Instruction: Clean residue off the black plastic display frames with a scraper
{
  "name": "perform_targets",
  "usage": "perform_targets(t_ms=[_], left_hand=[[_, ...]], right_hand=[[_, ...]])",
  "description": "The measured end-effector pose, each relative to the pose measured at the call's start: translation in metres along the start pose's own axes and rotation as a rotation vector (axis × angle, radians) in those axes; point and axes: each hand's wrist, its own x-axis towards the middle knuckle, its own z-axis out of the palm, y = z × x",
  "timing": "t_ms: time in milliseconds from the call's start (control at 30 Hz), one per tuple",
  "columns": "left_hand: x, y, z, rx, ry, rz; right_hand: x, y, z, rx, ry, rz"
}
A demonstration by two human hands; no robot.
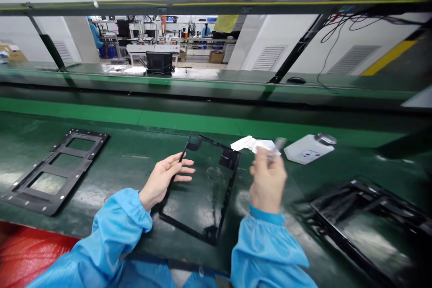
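Observation:
A thin black rectangular frame (227,198) is tilted over the green bench in front of me. My left hand (166,175) grips its left side between thumb and fingers, with the other fingers reaching into the opening. To the right of the frame, my right hand (268,175) is closed on a small clear object (279,144), blurred by motion. Crumpled white paper or cloth (246,143) lies just behind that hand. Beyond it, at the right, is a white bottle (308,149) with a metallic cap.
A black plate with three windows (69,168) lies at the left. Stacked black frames (351,229) sit at the right. A raised green shelf (209,85) crosses behind the bench, bearing a black box (159,63). Red plastic (33,252) shows at lower left.

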Motion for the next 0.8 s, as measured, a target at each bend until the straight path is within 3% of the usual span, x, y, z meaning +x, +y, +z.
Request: perform_targets(t_ms=[100,167,233,333,400,533,800], left_hand=[[-0.003,-0.002,-0.002,-0.027,0.012,-0.028],[-0.003,-0.006,-0.001,-0.027,0.013,-0.046],[-0.002,-0.011,0.0,-0.014,0.02,-0.054],[0.0,-0.018,-0.001,0.016,0.049,-0.028],[0.001,-0.02,-0.002,0.024,0.069,-0.006],[0.0,-0.019,-0.002,0.001,0.065,-0.003],[-0.001,-0.015,0.0,-0.015,0.064,-0.036]], right_hand=[[-0.001,-0.026,-0.001,0.215,0.128,-0.113],[-0.012,-0.036,0.008,0.291,-0.008,-0.099],[-0.028,-0.036,0.023,0.267,-0.238,0.006],[-0.054,-0.02,0.045,0.202,-0.481,0.167],[-0.065,-0.009,0.052,0.174,-0.554,0.162],[-0.075,0.0,0.049,0.118,-0.612,0.084],[-0.082,0.001,0.044,0.101,-0.59,0.119]])
